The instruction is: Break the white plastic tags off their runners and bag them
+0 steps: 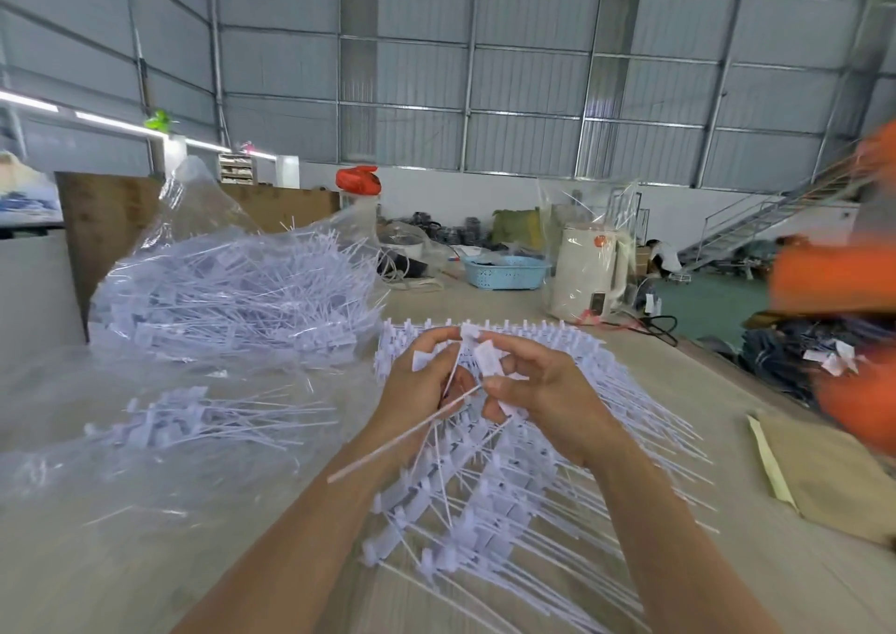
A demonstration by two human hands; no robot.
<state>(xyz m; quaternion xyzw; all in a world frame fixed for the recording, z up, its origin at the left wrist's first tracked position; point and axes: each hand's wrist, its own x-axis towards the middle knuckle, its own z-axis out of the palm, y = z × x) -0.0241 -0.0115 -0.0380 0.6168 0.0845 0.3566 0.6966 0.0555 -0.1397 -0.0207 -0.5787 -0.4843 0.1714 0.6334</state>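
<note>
My left hand (421, 383) and my right hand (538, 393) meet above the table's middle. Each pinches white plastic tags (486, 358) still joined to a thin white runner (395, 441) that slants down to the left. Under my hands lies a wide fan of white tags on runners (523, 483). A clear plastic bag (232, 289) heaped with loose white tags sits at the left. A smaller clear bag of tags (194, 420) lies flat in front of it.
A person in orange (839, 294) moves at the right edge, blurred. A white kettle (589, 272), a blue basket (506, 272) and a red-lidded jar (358, 187) stand at the table's far side. A brown envelope (824, 468) lies at the right.
</note>
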